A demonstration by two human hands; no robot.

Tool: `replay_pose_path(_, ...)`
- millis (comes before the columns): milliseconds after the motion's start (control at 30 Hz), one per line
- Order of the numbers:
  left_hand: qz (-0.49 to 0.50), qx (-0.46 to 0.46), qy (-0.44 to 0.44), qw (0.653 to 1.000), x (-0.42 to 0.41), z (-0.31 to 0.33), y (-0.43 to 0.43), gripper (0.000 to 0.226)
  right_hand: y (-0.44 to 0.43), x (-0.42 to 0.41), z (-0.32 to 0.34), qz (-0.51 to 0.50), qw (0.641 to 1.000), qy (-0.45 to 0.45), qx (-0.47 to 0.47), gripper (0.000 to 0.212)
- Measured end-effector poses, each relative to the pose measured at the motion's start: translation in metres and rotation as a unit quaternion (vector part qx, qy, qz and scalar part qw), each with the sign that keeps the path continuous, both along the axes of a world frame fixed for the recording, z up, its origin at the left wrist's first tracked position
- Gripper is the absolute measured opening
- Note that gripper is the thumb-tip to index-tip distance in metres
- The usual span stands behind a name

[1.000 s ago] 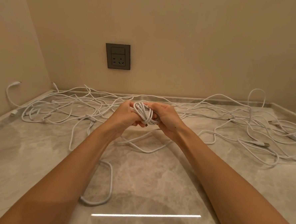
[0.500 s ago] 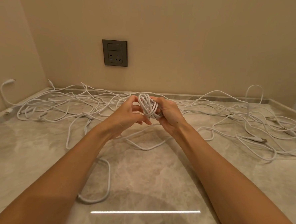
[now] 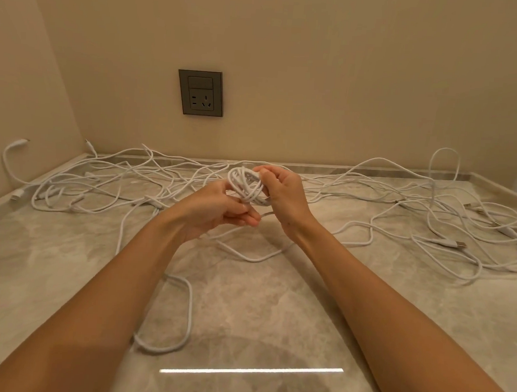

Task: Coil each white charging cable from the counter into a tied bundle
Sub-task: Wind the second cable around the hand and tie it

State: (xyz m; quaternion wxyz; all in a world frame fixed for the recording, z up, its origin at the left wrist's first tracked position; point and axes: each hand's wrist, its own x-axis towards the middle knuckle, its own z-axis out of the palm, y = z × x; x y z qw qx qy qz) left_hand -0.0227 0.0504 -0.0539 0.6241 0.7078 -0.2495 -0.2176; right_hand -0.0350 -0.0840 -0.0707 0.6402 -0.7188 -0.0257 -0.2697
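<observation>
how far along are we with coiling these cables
Done: no tied bundle shows anywhere on the counter. In hand: one coil, gripped by the right hand while the left hand pinches a strand of it; it looks untied. Left: loose cables sprawl across the counter's left and right sides, plus a cable loop between the forearms.

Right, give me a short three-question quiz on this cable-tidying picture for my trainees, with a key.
1. True or false: the coiled cable lies flat on the counter.
2. The loose cables are: A) spread over the counter; B) boxed; C) hung on hooks.
3. Is anything plugged into the wall socket?
Key: 1. False; the right hand grips it in the air, and the left hand pinches its loose end. 2. A. 3. No.
</observation>
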Motion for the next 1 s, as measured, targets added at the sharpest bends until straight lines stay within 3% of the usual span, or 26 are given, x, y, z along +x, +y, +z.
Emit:
replay_pose_path(67,0.049,0.076,-0.075,0.993,0.002,0.004,0.002,0.027,0.0,0.0,-0.003,-0.009,0.999,0.006,-0.036,0.019)
replay_pose_path(167,0.163,0.087,-0.123,0.975,0.008,0.009,0.001,0.018,-0.003,0.0,-0.005,-0.007,0.997,0.015,-0.071,0.022)
replay_pose_path(233,0.197,0.099,-0.17,0.96,0.007,0.006,-0.003,0.009,-0.003,-0.001,-0.006,-0.002,0.995,0.02,-0.093,0.022)
replay_pose_path(433,0.255,0.165,-0.273,0.913,0.017,-0.007,-0.008,0.016,0.005,-0.001,-0.007,0.02,0.992,0.033,-0.121,0.024)
replay_pose_path(600,0.275,0.154,-0.292,0.903,0.015,-0.008,-0.005,0.021,0.006,-0.004,0.001,0.053,0.993,0.072,-0.072,0.027)
replay_pose_path(767,0.266,0.058,-0.231,0.934,0.009,0.0,-0.004,0.009,0.003,-0.01,0.01,0.083,0.991,0.108,-0.011,0.024)
replay_pose_path(867,0.267,0.052,-0.219,0.937,0.005,0.005,-0.007,0.012,-0.003,-0.018,0.019,0.096,0.987,0.13,0.014,0.022)
replay_pose_path(1000,0.266,0.058,-0.239,0.932,-0.008,0.018,-0.011,0.009,-0.007,-0.035,0.032,0.075,0.987,0.139,-0.034,0.022)
